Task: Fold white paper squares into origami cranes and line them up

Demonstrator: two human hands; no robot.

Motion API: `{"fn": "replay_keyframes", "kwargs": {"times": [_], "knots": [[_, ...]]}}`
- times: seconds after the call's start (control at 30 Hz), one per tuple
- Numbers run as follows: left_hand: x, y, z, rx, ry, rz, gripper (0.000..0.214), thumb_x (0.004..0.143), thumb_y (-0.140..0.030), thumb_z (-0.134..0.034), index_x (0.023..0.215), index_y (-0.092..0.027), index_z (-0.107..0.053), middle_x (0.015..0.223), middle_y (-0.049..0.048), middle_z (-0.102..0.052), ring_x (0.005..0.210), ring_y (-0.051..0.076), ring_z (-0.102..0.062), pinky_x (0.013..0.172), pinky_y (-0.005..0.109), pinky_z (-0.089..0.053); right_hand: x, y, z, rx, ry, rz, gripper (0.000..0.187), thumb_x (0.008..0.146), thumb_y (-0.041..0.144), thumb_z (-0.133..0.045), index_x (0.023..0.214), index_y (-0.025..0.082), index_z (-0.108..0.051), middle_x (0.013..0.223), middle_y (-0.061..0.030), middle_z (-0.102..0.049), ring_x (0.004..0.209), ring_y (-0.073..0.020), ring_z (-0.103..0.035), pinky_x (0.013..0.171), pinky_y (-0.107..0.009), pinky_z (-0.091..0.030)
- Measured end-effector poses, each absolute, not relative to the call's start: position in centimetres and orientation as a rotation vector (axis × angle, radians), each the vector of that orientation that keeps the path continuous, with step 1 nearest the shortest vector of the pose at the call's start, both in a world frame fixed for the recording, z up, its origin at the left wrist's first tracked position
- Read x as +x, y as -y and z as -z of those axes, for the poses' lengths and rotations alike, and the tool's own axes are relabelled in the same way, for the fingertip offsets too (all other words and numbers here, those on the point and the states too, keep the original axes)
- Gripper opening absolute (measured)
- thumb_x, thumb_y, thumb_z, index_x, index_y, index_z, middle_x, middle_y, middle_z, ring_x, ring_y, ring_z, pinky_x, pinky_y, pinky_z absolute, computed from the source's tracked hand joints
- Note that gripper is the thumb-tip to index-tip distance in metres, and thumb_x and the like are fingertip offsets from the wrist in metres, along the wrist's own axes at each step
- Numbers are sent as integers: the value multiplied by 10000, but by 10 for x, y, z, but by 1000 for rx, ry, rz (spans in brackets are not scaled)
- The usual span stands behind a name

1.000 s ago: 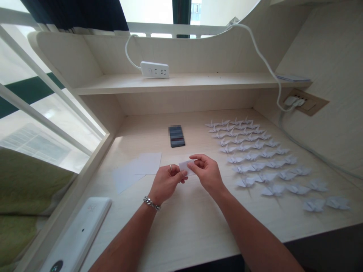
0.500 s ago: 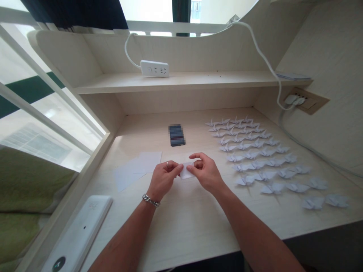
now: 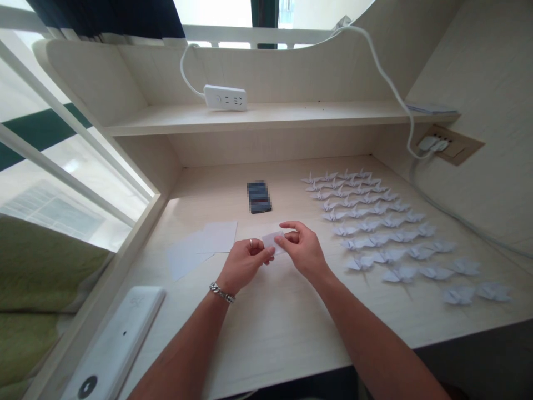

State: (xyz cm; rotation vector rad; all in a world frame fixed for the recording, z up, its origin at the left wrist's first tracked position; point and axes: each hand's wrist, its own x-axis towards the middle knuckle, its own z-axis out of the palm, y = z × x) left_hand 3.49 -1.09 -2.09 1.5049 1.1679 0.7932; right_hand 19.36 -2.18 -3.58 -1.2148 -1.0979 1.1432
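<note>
A small folded piece of white paper (image 3: 271, 241) is held up between my two hands over the desk (image 3: 270, 316). My left hand (image 3: 245, 260) pinches its lower left part with thumb and fingers; a ring and a chain bracelet show on this hand and wrist. On the paper's right side, my right hand (image 3: 303, 247) grips with the thumb in front, its index finger raised and curved above. The fingers cover parts of the paper's edges. Flat white sheets (image 3: 216, 238) lie to the left of my left hand. Rows of folded paper cranes (image 3: 375, 225) stand to the right.
A dark, pixelated object (image 3: 259, 197) lies beyond my hands. At the front left is a long white device (image 3: 120, 339). A power strip (image 3: 225, 98) sits on the shelf (image 3: 283, 114), and a white cable (image 3: 387, 78) drops to a wall socket (image 3: 452, 145).
The paper has tilted and shifted slightly up and left. My left thumb has slid down to the paper's lower edge. My right hand keeps its hold.
</note>
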Motion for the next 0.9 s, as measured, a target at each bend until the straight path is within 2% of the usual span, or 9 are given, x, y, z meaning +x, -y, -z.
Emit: {"fn": "replay_keyframes", "kwargs": {"times": [0.17, 0.33, 0.63, 0.9], "knots": [[37, 11, 22, 1423, -1238, -933, 323, 752, -442, -679, 604, -161, -617, 577, 40, -667, 563, 148, -611, 560, 254, -476, 189, 23, 36, -1115, 1105, -1261, 512, 640, 306, -791, 1078, 168, -564, 783, -45, -727, 725, -212, -702, 685, -324, -540], [38, 11, 23, 1325, -1194, -923, 310, 737, -427, -706, 639, -143, -630, 644, 61, -699, 602, 147, -631, 595, 259, -495, 190, 21, 38, -1144, 1100, -1201, 459, 663, 304, -772, 1058, 159, -588, 717, -28, -710, 669, -194, -685, 659, -314, -534], [39, 12, 25, 1347, -1174, -853, 315, 751, -437, -685, 652, -141, -642, 670, 80, -709, 613, 155, -629, 595, 269, -489, 192, 20, 39, -1184, 1042, -1180, 477, 634, 304, -782, 1052, 159, -601, 691, -30, -711, 647, -196, -674, 634, -315, -530], [40, 11, 27, 1420, -1195, -864, 311, 757, -433, -671, 619, -158, -627, 637, 60, -700, 588, 151, -621, 580, 264, -487, 192, 19, 36, -1212, 966, -1192, 467, 618, 296, -783, 1027, 152, -609, 630, -4, -683, 576, -162, -636, 607, -302, -518]]}}
